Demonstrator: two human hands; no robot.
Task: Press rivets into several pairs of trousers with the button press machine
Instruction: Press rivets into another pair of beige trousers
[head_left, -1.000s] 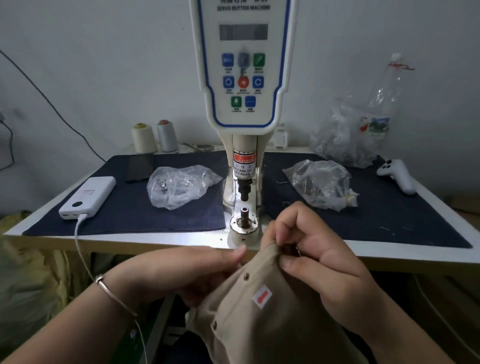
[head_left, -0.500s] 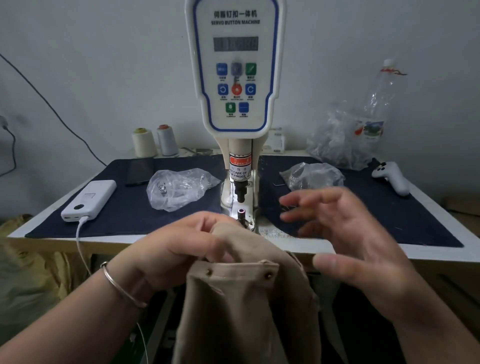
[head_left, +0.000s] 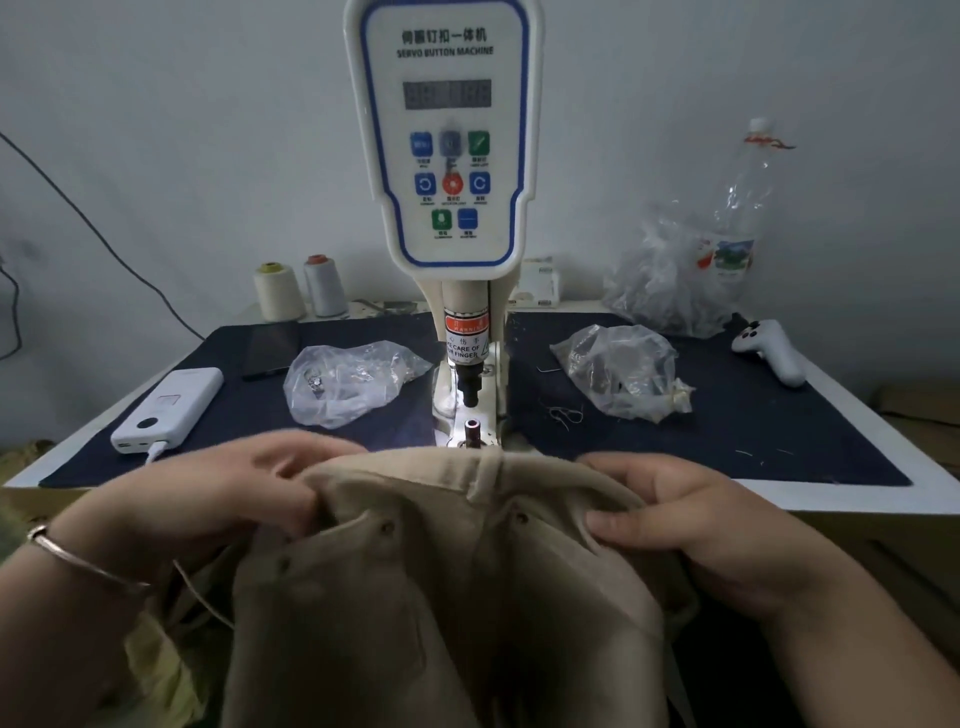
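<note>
A pair of beige cotton trousers (head_left: 441, 597) is bunched at the near edge of the counter (head_left: 831, 493), its waistband just in front of the white servo button press machine (head_left: 447, 156). Three small dark rivets (head_left: 387, 527) already sit in the cloth around a pocket, so part of this pair looks done. The fabric is not yet under the press: the bare metal lower die post (head_left: 471, 428) stands uncovered beneath the black upper punch (head_left: 470, 387), just beyond the waistband. My judgement is that the next spot is only being lined up, and further pairs may remain, though none can be told for sure here.

The left hand (head_left: 223, 499), with a thin metal bracelet (head_left: 78, 558) at the wrist, has its fingers curled over the waistband's left part and pinches the cloth. The right hand (head_left: 691, 525) grips the right part, thumb on top and fingers folded over the edge. Both grips are closed on fabric, pulling it taut between them.

A crumpled clear plastic bag of metal parts (head_left: 348, 382) lies left of the machine on the dark blue mat (head_left: 779, 415); a second clear bag (head_left: 621, 371) lies right of it.
</note>
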